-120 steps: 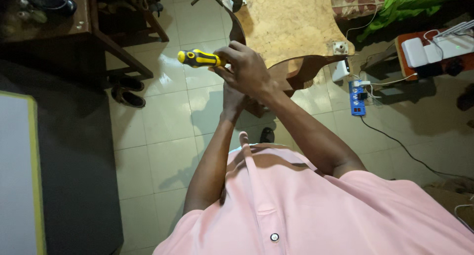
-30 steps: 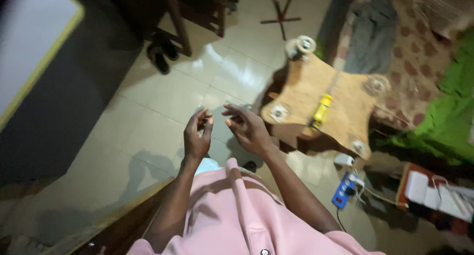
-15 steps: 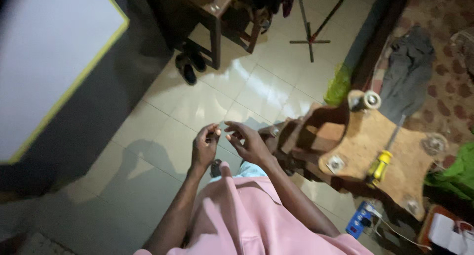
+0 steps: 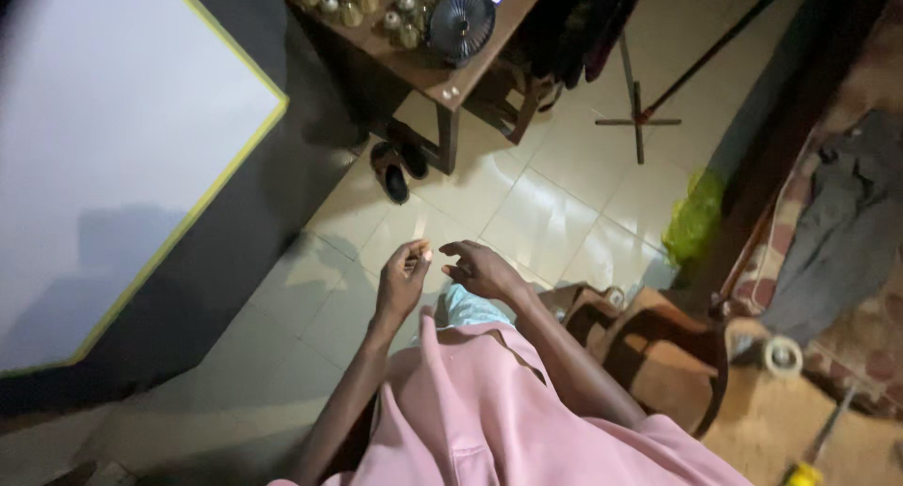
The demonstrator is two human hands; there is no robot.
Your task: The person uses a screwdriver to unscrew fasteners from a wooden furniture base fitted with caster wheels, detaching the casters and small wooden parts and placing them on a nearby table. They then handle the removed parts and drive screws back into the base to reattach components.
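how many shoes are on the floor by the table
2, as far as shows: a dark pair side by side on the tiles at the wooden table leg, one shoe nearer, the other partly under the table. More may be hidden.

So four seconds back the right hand (image 4: 484, 271) gripped the yellow screwdriver (image 4: 801, 471) over the wooden board (image 4: 800, 420). Now that tool lies on the board at the picture's edge, and both hands are raised near each other, left hand (image 4: 403, 279) pinching something tiny.

— What sits in the left hand (image 4: 403, 281)?
— Too small to tell; the fingertips hide it.
— And the yellow tool (image 4: 807, 471)?
— Cut off by the bottom edge.
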